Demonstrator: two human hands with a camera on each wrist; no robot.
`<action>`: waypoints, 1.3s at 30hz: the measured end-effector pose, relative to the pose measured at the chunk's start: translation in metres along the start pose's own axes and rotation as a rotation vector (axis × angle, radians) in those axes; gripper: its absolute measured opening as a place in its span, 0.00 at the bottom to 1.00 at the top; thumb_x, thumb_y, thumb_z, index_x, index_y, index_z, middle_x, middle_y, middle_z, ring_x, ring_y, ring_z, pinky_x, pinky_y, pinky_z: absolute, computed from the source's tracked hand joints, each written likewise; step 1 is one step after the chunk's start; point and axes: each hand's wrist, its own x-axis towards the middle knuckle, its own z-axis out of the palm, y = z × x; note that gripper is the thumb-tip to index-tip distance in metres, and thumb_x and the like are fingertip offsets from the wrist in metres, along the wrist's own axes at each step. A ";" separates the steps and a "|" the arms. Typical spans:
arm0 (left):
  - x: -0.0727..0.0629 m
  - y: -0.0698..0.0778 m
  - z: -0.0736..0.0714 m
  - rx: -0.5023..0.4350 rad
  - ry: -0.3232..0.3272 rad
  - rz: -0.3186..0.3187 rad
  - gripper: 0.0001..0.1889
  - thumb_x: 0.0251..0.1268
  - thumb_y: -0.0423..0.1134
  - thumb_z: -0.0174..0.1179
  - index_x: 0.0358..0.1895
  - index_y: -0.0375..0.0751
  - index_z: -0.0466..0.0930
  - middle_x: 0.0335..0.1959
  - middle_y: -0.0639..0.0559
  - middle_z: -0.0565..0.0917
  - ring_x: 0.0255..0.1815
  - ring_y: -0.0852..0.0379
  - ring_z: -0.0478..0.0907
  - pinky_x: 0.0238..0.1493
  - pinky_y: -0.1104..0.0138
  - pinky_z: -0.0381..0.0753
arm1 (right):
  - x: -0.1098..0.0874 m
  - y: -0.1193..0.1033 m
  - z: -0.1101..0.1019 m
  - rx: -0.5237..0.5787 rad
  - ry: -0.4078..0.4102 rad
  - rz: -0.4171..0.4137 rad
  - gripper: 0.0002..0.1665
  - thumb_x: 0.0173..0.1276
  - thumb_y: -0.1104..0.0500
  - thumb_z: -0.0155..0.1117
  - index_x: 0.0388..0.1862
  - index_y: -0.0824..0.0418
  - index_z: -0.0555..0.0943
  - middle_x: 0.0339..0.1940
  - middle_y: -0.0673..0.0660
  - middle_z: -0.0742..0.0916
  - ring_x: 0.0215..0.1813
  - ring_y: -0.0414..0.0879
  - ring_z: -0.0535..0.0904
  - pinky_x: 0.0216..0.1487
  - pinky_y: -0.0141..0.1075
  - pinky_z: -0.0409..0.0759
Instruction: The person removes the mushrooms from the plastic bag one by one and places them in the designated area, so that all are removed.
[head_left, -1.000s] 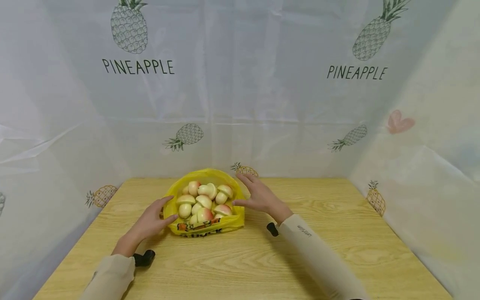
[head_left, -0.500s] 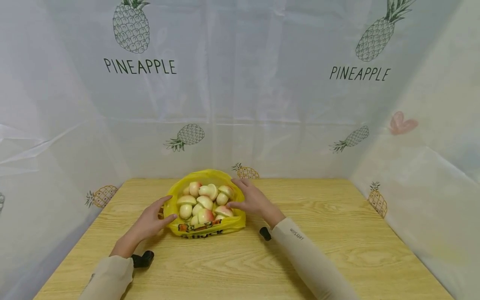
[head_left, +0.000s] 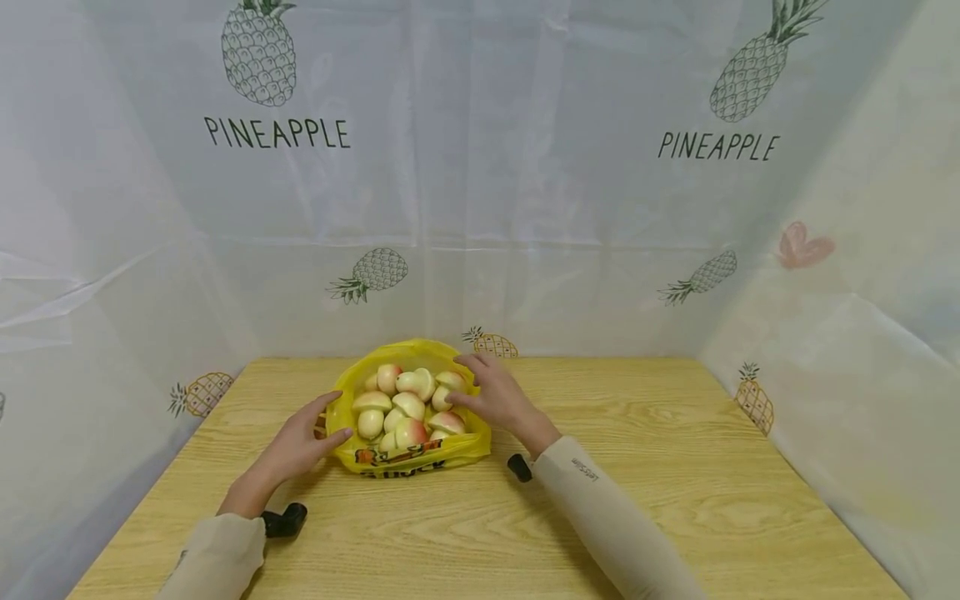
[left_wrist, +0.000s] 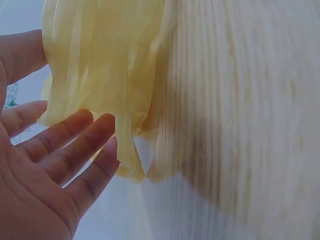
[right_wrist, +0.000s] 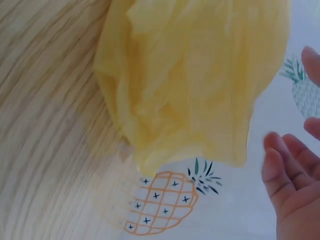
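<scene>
A yellow plastic bag (head_left: 450,452) with black and orange print lies wide-mouthed on the table. Inside it are several cream-and-red mushrooms (head_left: 410,432), smooth and shiny. My left hand (head_left: 294,446) is at the bag's left side, thumb and fingers spread; in the left wrist view its fingertips (left_wrist: 102,127) rest against the yellow plastic. Over the right part of the bag's mouth is my right hand (head_left: 504,400), its thumb overlapping a mushroom in the head view. In the right wrist view, the right fingers (right_wrist: 287,165) are bent loosely, apart from the bag's side, holding nothing.
The bag sits near the far edge of a light wooden table (head_left: 465,533). White sheeting (head_left: 510,192) printed with pineapples hangs behind and along both sides. A black wrist-camera piece (head_left: 287,521) juts from the left sleeve, another black piece (head_left: 519,467) from the right.
My right hand has moved left, from beside the bag's right rim to over its mouth. The left hand, bag and mushrooms stay about where they were.
</scene>
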 end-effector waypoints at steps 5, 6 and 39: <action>-0.001 0.002 0.000 0.005 0.009 0.005 0.38 0.66 0.48 0.61 0.73 0.36 0.55 0.62 0.33 0.70 0.51 0.41 0.75 0.44 0.54 0.80 | 0.004 -0.007 0.006 -0.054 -0.068 0.034 0.39 0.63 0.42 0.67 0.69 0.55 0.68 0.60 0.54 0.74 0.47 0.48 0.78 0.46 0.40 0.78; -0.001 0.002 0.000 0.006 0.009 0.007 0.38 0.66 0.48 0.61 0.73 0.35 0.55 0.62 0.33 0.70 0.51 0.41 0.75 0.44 0.54 0.80 | 0.005 -0.008 0.007 -0.068 -0.076 0.048 0.39 0.63 0.42 0.67 0.70 0.54 0.68 0.60 0.55 0.74 0.48 0.49 0.77 0.47 0.42 0.78; 0.000 0.004 -0.002 0.018 0.013 0.041 0.38 0.65 0.47 0.62 0.72 0.33 0.57 0.65 0.31 0.67 0.52 0.39 0.75 0.45 0.52 0.80 | 0.023 0.004 0.032 -0.152 -0.150 0.174 0.33 0.65 0.41 0.64 0.65 0.53 0.72 0.60 0.54 0.76 0.53 0.52 0.77 0.53 0.49 0.75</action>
